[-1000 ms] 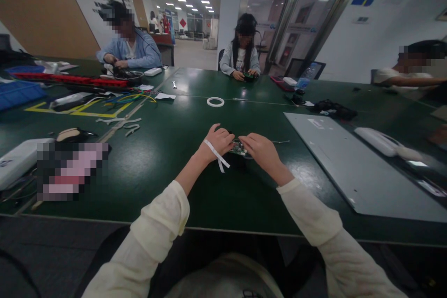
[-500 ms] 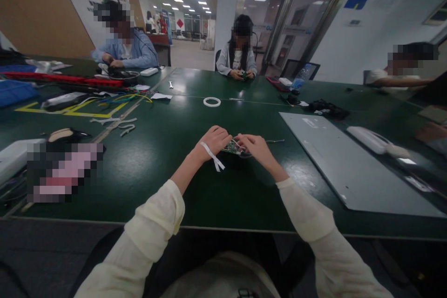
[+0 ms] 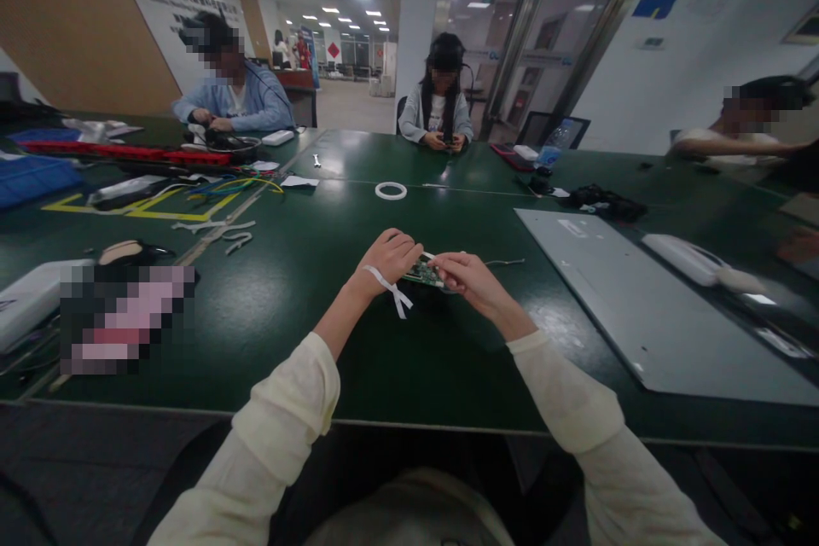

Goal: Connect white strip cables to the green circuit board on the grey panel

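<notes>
Above the dark green table (image 3: 256,316), a small green circuit board (image 3: 423,273) is held between my two hands. My left hand (image 3: 389,260) is closed on the board's left side, with a white strip (image 3: 392,290) looped round the wrist. At the board's right end, the fingers of my right hand (image 3: 470,277) are pinched together; a pale strip or wire runs between the hands, and what exactly the pinch holds is too small to tell. A thin cable (image 3: 505,262) sticks out beyond my right hand.
A white tape ring (image 3: 391,190) lies ahead. On the right are a grey panel (image 3: 640,307) and black cables (image 3: 605,202). The left holds a blurred pink item (image 3: 137,307), blue bins (image 3: 35,179) and wires. Several people sit around the table.
My right hand's fingers have shifted slightly and straightened into a pinch, showing more of the board. The whole view has tilted a little.
</notes>
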A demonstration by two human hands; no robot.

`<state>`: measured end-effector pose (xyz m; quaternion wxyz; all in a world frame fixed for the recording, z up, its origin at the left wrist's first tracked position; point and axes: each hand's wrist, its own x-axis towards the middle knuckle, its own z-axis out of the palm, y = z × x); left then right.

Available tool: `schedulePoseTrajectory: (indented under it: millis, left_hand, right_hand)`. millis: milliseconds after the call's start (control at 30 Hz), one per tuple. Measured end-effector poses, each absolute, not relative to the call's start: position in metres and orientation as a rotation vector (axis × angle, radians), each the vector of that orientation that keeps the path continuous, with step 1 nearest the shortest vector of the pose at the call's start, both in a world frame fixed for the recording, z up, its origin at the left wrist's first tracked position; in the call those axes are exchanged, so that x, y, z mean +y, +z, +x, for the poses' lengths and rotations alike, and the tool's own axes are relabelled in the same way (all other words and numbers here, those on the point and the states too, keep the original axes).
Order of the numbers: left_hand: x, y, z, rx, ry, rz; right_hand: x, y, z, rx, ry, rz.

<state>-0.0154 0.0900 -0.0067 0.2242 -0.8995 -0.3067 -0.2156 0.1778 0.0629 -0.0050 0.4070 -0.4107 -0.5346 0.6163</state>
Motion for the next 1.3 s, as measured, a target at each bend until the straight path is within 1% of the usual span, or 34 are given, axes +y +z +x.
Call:
schedulePoseTrajectory:
  millis: [333, 467, 600, 733, 833, 933, 1033, 1133, 1300]
  left_hand:
    - [0.096, -0.014, -0.015, -0.853, -0.520, -2.421]
    - [0.093, -0.014, -0.015, -0.922, -0.528, -2.401]
    - [0.090, -0.012, -0.013, -1.142, -0.579, -2.383]
    - [0.088, -0.008, -0.010, -1.446, -0.593, -2.369]
    - [0.085, -0.005, -0.009, -1.598, -0.632, -2.414]
    - [0.081, -0.003, -0.006, -1.593, -0.729, -2.548]
    - [0.077, -0.002, -0.002, -1.516, -0.834, -2.663]
    - [0.075, -0.002, 0.002, -1.502, -0.827, -2.697]
    - [0.075, -0.003, 0.006, -1.480, -0.807, -2.695]
  right_hand:
    - [0.064, -0.004, 0.178, -1.153, 1.741, -1.080]
    - [0.066, -0.010, 0.178, -1.183, 1.755, -1.064]
    - [0.062, -0.003, 0.175, -1.214, 1.649, -1.025]
    - [0.054, 0.023, 0.163, -1.241, 1.435, -0.855]
    - [0.048, 0.035, 0.144, -1.333, 1.375, -0.788]
    - [0.047, 0.028, 0.124, -1.492, 1.330, -0.925]
    - [0.049, 0.013, 0.114, -1.596, 1.179, -1.115]
    - [0.052, 0.005, 0.116, -1.657, 1.071, -1.213]
    - [0.055, 0.005, 0.123, -1.602, 1.279, -1.256]
